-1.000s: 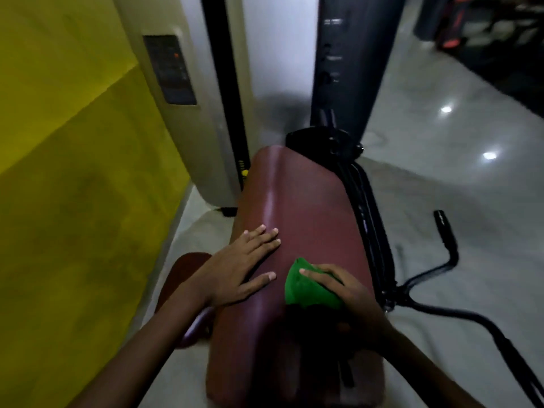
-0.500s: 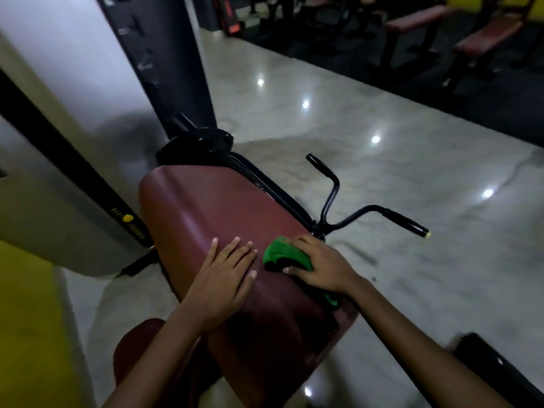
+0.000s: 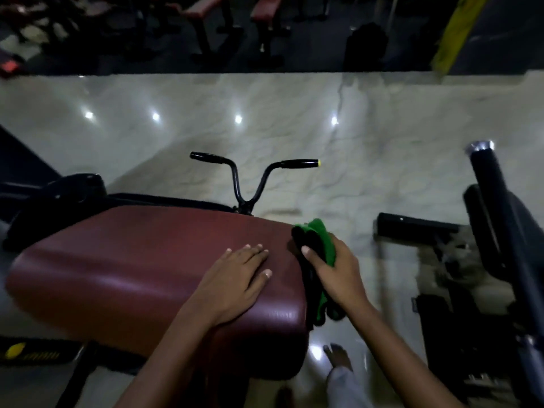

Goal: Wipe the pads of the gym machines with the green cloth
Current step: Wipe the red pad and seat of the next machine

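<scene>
Maroon pad [image 3: 141,269] lay under my flat left hand [image 3: 235,278]; right hand [image 3: 335,275] gripped the cloth [image 3: 323,240] at its edge — other machines probably remained.

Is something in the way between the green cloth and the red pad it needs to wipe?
Nothing visible blocks it. The right hand grips the green cloth at the right end of the maroon pad. Only the left hand lies flat on the pad's top, beside the cloth.
</scene>
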`<state>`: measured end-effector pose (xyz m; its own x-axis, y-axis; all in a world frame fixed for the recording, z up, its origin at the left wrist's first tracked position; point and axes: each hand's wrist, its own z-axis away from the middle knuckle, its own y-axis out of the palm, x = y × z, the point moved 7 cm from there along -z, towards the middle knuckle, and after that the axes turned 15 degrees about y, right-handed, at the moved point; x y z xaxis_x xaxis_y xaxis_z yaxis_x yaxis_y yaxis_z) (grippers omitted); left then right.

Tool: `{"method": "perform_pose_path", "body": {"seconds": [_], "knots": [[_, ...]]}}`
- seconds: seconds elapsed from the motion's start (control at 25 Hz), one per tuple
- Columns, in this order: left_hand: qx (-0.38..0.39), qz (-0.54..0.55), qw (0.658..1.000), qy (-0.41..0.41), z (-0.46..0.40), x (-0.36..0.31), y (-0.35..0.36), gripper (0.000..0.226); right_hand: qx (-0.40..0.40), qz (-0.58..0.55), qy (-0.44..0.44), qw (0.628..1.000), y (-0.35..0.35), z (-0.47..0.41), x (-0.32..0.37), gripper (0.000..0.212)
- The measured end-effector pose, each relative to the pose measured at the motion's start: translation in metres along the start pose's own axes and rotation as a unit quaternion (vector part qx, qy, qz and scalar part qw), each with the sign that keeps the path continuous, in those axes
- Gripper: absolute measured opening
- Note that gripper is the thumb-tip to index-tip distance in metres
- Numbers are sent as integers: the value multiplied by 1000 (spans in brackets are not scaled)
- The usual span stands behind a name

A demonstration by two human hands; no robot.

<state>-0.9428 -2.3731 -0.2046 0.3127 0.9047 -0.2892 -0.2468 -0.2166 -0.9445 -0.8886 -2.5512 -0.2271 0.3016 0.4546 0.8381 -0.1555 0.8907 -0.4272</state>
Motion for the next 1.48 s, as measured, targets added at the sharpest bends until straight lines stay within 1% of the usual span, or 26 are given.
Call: {"method": "perform_pose_path", "body": {"seconds": [0.12,0.2,0.28,0.36,0.44,0.48,0.56,0.64,0.68,0.76,0.88,0.92,1.0,1.04,1.12,1.16,1.2,1.28,1.32,1.4,1.48], "knots": [[21,-13,999,31,-4,-8,5,92,-47,-140,46,988,4,65,-30,32],[28,-28,998,41,-9,-11,8,94,-73,-194,68,976,12,72,-40,31],[33,-32,998,46,-14,-11,11,94,-81,-201,93,972,15,46,-44,29],[48,-19,998,44,-18,-9,14,93,-70,-193,151,967,18,7,-45,31],[65,8,997,39,-24,-7,17,94,-52,-200,201,957,20,-9,-49,33],[70,18,997,38,-28,-6,18,94,-43,-204,205,956,21,-5,-52,34],[74,32,996,34,-34,-4,20,93,-30,-199,185,962,22,18,-55,35],[74,36,996,31,-37,-4,21,88,-24,-184,177,967,22,39,-54,33],[75,32,996,30,-37,-4,21,86,-25,-184,175,967,20,34,-53,33],[80,21,996,24,-39,-4,21,91,-17,-175,199,964,22,-6,-54,38],[84,26,996,-5,-42,-2,22,96,18,-134,269,954,27,-72,-58,40],[82,30,996,-19,-45,2,23,100,37,-137,274,951,30,-84,-60,41],[78,27,995,-51,-51,12,25,117,69,-136,276,949,32,-87,-71,41],[76,21,994,-77,-54,17,26,120,81,-133,272,950,34,-88,-78,39],[74,-5,991,-113,-60,22,27,110,98,-122,272,949,35,-92,-81,32],[73,-12,989,-129,-64,24,28,106,109,-110,281,947,38,-102,-78,33],[72,-17,987,-143,-69,26,31,104,127,-95,286,945,45,-119,-75,37],[72,-19,983,-165,-77,30,36,102,190,-50,286,938,58,-150,-63,51],[73,-18,982,-176,-80,30,36,99,221,-26,276,935,62,-159,-59,53],[72,-20,978,-192,-83,33,38,85,265,-12,249,931,64,-160,-60,43],[69,-19,977,-199,-85,36,37,71,298,-36,265,916,59,-153,-61,33]]}}
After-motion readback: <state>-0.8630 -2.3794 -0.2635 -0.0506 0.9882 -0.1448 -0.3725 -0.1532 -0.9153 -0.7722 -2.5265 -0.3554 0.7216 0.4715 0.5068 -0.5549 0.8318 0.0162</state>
